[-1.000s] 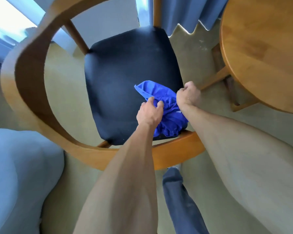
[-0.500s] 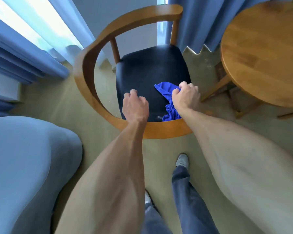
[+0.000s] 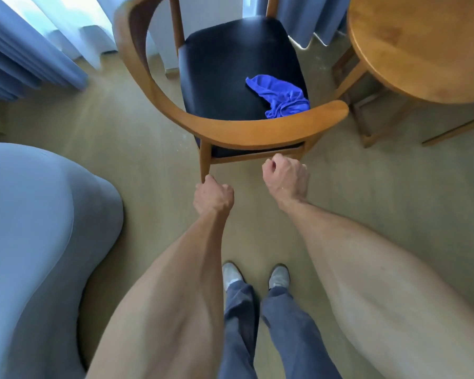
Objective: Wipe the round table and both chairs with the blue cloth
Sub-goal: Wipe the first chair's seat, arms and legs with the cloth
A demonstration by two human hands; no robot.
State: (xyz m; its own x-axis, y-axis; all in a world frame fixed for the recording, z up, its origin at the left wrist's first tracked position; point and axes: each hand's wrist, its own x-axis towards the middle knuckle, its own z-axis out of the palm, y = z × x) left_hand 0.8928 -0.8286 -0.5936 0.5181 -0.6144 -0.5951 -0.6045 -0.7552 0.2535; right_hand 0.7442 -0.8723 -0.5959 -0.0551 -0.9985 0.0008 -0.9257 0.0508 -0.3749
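The blue cloth (image 3: 281, 96) lies crumpled on the black seat of the wooden chair (image 3: 238, 129), near the seat's right side, just behind the curved backrest. No hand touches it. My left hand (image 3: 213, 196) hangs below the backrest by the chair's rear leg, fingers curled with nothing in them. My right hand (image 3: 286, 178) is a loose fist below the backrest's right part, holding nothing. The round wooden table (image 3: 422, 47) stands at the upper right.
A grey-blue upholstered seat (image 3: 33, 242) fills the left. Blue curtains (image 3: 30, 58) hang at the upper left and behind the chair. My feet (image 3: 255, 274) stand on the beige floor behind the chair. Another wooden leg (image 3: 454, 129) slants at the right.
Both hands let go of the cloth and drew back from the seat to behind the backrest. The cloth stays on the seat. My head rose and pulled away from the chair.
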